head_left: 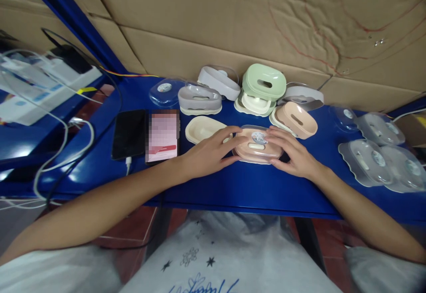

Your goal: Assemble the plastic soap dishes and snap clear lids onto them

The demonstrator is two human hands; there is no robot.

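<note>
A pink soap box with a clear lid and a round sticker (pixel 258 147) lies on the blue table (pixel 233 186) in front of me. My left hand (pixel 209 151) presses on its left side, fingers spread over the lid's edge. My right hand (pixel 293 151) holds its right side. A cream tray (pixel 199 128) lies just behind my left hand. Further back sit a grey box (pixel 199 99), a green box (pixel 262 82) stacked on a cream one, and a pink box (pixel 296 119).
Two phones (pixel 129 133) (pixel 163 135) lie at the left, one on a white cable (pixel 66 151). Several clear-lidded grey boxes (pixel 369 160) are packed at the right. Loose clear lids (pixel 164 90) rest near the back. A cardboard wall (pixel 233 27) stands behind the table.
</note>
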